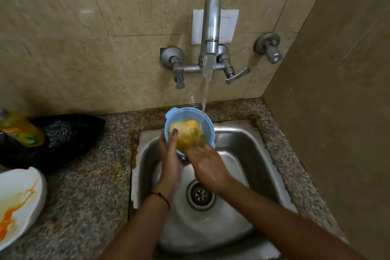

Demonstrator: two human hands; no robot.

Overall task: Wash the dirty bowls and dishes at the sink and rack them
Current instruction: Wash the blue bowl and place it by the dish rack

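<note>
Nestling between both hands (207, 165): blue bowl (184, 115)

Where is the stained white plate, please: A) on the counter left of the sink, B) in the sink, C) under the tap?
A: the white plate lies on the speckled counter, left of the sink; the blue bowl is what sits under the tap.

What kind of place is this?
Most likely a small home kitchen wash area: a steel sink set in a granite counter, a running wall tap, and a stained plate and soap bottle alongside.
</note>
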